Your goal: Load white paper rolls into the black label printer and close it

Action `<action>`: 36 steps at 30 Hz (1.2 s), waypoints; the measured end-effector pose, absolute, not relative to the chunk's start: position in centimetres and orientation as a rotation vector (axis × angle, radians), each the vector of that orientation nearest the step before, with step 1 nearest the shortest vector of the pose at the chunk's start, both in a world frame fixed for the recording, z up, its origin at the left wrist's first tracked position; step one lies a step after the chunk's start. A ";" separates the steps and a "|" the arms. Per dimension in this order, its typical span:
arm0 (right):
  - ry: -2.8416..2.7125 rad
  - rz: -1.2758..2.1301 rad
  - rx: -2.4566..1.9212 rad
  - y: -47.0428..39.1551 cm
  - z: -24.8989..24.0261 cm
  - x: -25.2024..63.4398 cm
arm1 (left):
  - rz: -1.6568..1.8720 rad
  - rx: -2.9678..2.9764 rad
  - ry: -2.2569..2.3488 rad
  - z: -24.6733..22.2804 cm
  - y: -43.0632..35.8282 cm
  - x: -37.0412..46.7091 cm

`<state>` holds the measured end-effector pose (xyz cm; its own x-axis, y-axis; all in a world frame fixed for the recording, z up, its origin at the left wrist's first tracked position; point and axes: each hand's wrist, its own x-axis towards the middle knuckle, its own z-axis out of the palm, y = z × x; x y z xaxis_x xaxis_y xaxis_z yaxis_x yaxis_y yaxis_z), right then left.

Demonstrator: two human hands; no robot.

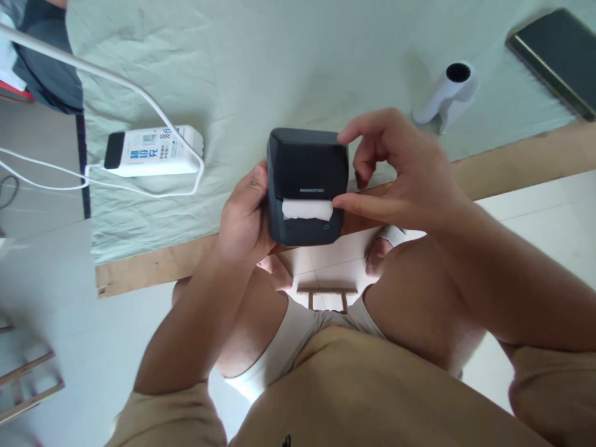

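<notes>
"Where is the label printer (pixel 310 167)?"

"Over the near edge of the surface (pixel 233 74), its dark body partly past the wooden strip (pixel 516 162) there."

"And what has hold of it?"

"The left hand (pixel 246 214): its grip is clamped on the printer's left side, thumb along the casing."

"The right hand (pixel 410 174) too?"

"Not clamped. Its thumb and forefinger are spread apart, the forefinger at the upper right corner of the casing, the thumb at the right end of the white paper (pixel 307 210) that shows in the front slot."

"What lies to the left?"

"A white power bank (pixel 156 151) with a black end, near the left edge on the pale green cloth (pixel 139 230). A white cable (pixel 139 93) loops across it."

"To the right?"

"A white roll (pixel 444 96) with a loose flap, well in from the near edge's wood, then a dark flat rectangular item (pixel 559 59), one corner close to that edge."
</notes>
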<state>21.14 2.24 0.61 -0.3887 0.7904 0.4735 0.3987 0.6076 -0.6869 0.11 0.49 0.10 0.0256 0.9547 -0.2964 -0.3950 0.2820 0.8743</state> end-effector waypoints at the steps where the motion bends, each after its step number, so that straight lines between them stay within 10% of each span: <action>1: -1.984 0.609 -0.953 2.1 0.9 21.1 | 1.177 0.676 1.066 0.1 0.5 0.1; 16: -2.188 0.133 -1.272 2.4 1.8 19.1 | 1.072 0.690 0.969 -0.1 0.3 0.1; 31: -1.600 0.693 -1.068 3.6 1.6 22.6 | 1.095 0.715 0.946 0.1 -0.1 -0.7; 36: -1.821 0.376 -1.351 5.7 -1.1 24.2 | 1.065 0.705 0.981 0.2 0.1 -0.5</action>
<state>24.22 5.70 -1.05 -0.0896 0.8977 0.4313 0.6535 0.3798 -0.6547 -0.46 0.08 0.25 0.1598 0.9380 -0.3077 -0.3832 0.3462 0.8563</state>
